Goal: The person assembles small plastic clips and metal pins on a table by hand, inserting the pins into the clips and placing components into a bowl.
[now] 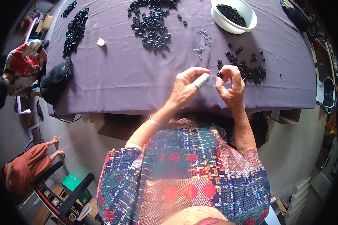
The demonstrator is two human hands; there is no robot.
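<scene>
Above the near part of the table, my two hands face each other a short distance apart. My right hand (232,89) pinches a small black plastic piece (219,75) between thumb and index finger. My left hand (184,88) has its thumb bound in a pale wrapping (202,80), its tip drawn close to the index fingertip. Anything between those tips is too small to make out. Just beyond my right hand lies a loose heap of similar black pieces (256,75). Several thin silvery metal pins (205,39) are scattered on the cloth farther off.
A purple-grey cloth (112,86) covers the table. A white bowl (218,23) of black pieces stands at the far right. More black piles lie at the middle (152,32) and left (76,32), near a small white object (101,42). A black cap (56,82) hangs at the left edge; other people are beyond.
</scene>
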